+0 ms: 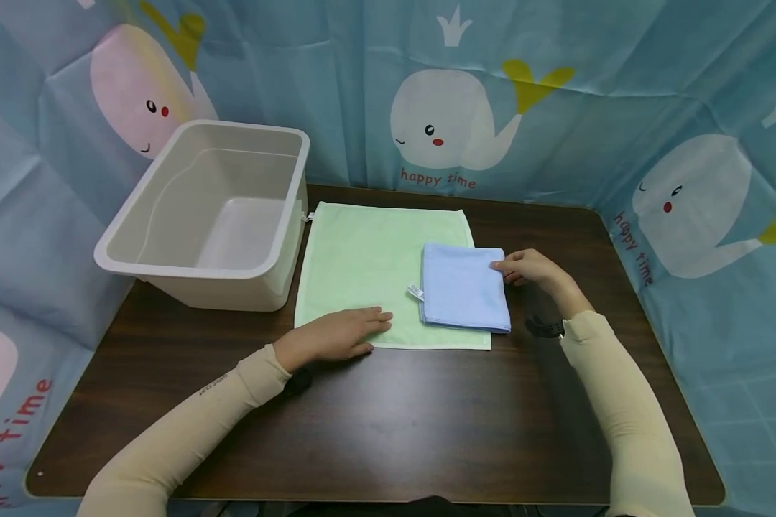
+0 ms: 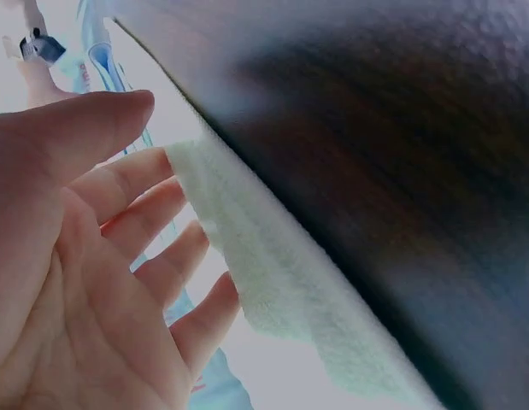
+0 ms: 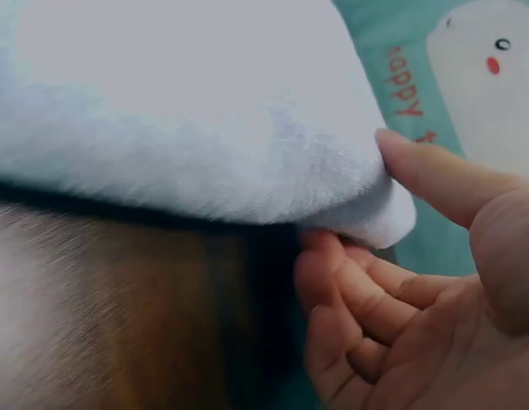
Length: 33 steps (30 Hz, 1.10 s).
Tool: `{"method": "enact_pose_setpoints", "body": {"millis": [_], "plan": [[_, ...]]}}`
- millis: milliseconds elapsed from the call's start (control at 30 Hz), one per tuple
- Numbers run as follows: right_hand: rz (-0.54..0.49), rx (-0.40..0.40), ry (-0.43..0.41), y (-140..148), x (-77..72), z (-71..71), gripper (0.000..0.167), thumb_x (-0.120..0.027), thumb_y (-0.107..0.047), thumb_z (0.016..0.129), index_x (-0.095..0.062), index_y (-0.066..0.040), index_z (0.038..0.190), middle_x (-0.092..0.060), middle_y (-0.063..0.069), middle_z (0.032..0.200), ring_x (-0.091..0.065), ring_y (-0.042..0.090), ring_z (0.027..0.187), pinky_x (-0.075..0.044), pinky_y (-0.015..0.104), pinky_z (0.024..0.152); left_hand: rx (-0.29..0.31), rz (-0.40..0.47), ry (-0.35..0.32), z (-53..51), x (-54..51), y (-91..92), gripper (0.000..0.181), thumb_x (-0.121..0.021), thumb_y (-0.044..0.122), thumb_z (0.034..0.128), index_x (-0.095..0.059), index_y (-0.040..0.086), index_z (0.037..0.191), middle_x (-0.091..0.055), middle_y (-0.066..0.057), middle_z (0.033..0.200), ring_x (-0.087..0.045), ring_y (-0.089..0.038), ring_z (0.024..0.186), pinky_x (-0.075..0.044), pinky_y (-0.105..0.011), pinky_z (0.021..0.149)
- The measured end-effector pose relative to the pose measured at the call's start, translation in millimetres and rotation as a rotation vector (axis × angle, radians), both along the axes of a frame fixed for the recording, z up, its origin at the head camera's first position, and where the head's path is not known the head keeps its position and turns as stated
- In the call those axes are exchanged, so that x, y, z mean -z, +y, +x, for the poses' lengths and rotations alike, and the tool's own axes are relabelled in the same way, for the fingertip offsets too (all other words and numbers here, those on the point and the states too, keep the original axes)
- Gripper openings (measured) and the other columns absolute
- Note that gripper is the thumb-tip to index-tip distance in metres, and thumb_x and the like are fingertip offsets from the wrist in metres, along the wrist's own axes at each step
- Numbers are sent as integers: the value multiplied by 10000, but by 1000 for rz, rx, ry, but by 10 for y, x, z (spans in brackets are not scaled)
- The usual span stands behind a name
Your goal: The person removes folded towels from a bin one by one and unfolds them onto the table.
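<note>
A light green towel [image 1: 368, 251] lies spread flat on the table. On its right part sits a folded blue towel [image 1: 462, 287], its small white tag [image 1: 416, 292] poking out to the left. My left hand [image 1: 339, 334] rests with fingers extended on the green towel's front left edge; the left wrist view shows that palm beside the green cloth [image 2: 264, 282]. At the blue towel's right edge, my right hand [image 1: 527, 269] pinches the cloth. In the right wrist view the thumb [image 3: 426, 166] is on top of the edge [image 3: 367, 205] and the fingertips are beneath it.
A deep off-white plastic bin [image 1: 274, 273] stands at the table's back left, beside the green towel. The dark wooden table [image 1: 414, 431] extends toward the front. A blue curtain [image 1: 349, 86] printed with whales hangs behind and along both sides.
</note>
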State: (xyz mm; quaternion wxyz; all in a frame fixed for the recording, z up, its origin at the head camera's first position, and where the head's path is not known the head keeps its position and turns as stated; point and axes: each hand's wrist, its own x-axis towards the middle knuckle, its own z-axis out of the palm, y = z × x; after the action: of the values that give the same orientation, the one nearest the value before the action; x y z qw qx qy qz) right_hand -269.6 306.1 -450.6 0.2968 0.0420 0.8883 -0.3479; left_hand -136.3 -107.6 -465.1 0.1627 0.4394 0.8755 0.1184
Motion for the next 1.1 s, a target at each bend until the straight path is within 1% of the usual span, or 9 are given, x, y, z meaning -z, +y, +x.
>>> {"method": "enact_pose_setpoints", "body": {"millis": [100,233,367,500,633,733,900,1000,1100], "plan": [[1,-48,-16,17,-35,132,552,-660,-491,913,-571,-19,1183,-637,70,1069,-624,277,1055,-515,422,956,5,2,29,-7,1,15,543,-591,234,993,-444,50,1483,-391,-85,1591,-347,-304,1490,-343,-446,1201],[-38,-123,13,3,-54,291,577,-665,-397,933,-449,-22,1314,-652,115,1072,-635,227,974,-528,399,896,-3,8,53,-5,10,19,518,-599,247,990,-481,55,1457,-362,-112,1603,-333,-329,1493,-336,-455,1205],[-129,-113,18,-22,-39,408,662,-670,-292,946,-310,2,1417,-679,153,1086,-673,164,883,-571,418,872,-29,6,53,-15,28,26,480,-602,246,991,-511,75,1430,-333,-137,1612,-315,-345,1500,-325,-461,1213],[-213,-69,-5,1,-102,485,624,-661,-219,951,-318,45,1401,-687,78,1016,-672,128,841,-587,368,818,-41,-3,33,-42,31,50,463,-597,234,994,-515,74,1420,-342,-142,1607,-320,-343,1498,-318,-460,1217],[-276,-84,-75,112,-224,514,510,-624,-171,968,-371,70,1339,-669,3,945,-674,122,822,-582,330,775,-46,-6,17,-53,23,71,442,-590,222,997,-524,71,1406,-354,-145,1600,-331,-342,1493,-318,-458,1217],[-190,-122,-98,160,-203,535,484,-641,-191,957,-418,76,1294,-665,14,909,-659,119,775,-581,311,723,-51,-6,9,-48,12,77,434,-593,220,995,-529,69,1397,-360,-146,1597,-335,-342,1491,-320,-456,1216],[102,-127,-37,45,-77,646,529,-700,-255,912,-457,80,1241,-643,129,913,-644,170,705,-580,308,644,-60,-25,4,-32,-20,91,490,-598,241,993,-484,85,1443,-363,-135,1598,-341,-337,1489,-334,-462,1206],[276,-106,99,-54,-93,720,501,-733,-287,877,-505,53,1166,-630,171,920,-623,211,711,-527,303,609,-60,-33,25,-17,-39,100,531,-603,268,990,-453,112,1475,-396,-124,1581,-386,-331,1462,-394,-476,1161],[400,-89,304,-176,-146,814,448,-760,-274,844,-558,30,1104,-628,175,888,-581,249,718,-439,311,576,-62,-39,49,0,-51,112,527,-605,295,987,-468,124,1467,-434,-112,1557,-426,-314,1432,-432,-478,1123]]}}
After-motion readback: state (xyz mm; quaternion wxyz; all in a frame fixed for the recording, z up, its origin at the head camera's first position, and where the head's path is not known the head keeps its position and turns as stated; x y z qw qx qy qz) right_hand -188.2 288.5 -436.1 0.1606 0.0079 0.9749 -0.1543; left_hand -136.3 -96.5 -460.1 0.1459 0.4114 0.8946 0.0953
